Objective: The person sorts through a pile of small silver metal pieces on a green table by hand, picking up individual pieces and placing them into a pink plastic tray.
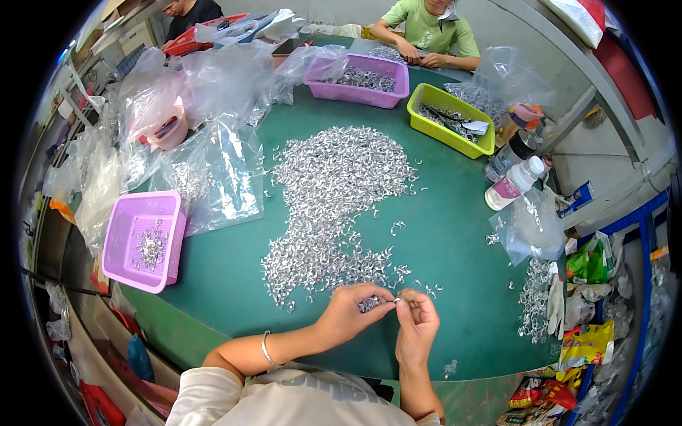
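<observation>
A broad heap of small curved silvery metal pieces (pixel 341 170) covers the middle of the green table (pixel 440 213). At the heap's near edge, my left hand (pixel 353 311) is closed round a small cluster of these metal pieces (pixel 369 304). Its thumb and forefinger meet my right hand (pixel 418 319) at one small metal piece (pixel 396 299). The right thumb and forefinger pinch that piece, with the other fingers curled. The piece's exact shape is too small to make out between the fingertips.
A purple basket (pixel 177 234) with some pieces stands left. Another purple basket (pixel 355 92) and a lime-green basket (pixel 447 138) stand at the back. Plastic bags (pixel 220 170) lie left; a white bottle (pixel 513 183) stands right. More pieces (pixel 534 298) lie at the right edge. Two people sit across.
</observation>
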`<act>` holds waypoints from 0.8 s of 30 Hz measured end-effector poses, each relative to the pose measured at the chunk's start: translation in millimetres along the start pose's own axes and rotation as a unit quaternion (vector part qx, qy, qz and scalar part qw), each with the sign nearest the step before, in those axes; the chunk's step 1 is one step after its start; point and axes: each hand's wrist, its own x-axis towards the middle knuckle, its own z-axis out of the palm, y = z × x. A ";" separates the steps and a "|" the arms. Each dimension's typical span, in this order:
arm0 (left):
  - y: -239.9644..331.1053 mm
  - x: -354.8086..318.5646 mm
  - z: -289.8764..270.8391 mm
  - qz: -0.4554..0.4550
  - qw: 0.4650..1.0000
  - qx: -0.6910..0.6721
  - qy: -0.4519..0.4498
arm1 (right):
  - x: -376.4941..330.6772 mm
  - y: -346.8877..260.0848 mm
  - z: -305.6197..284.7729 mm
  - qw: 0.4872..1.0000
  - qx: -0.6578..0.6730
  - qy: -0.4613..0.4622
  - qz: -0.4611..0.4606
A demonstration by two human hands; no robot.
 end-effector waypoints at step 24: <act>14.2 -31.8 -57.8 -0.056 0.976 -0.209 -0.021 | -20.5 -15.7 51.5 0.996 -0.069 -0.034 0.048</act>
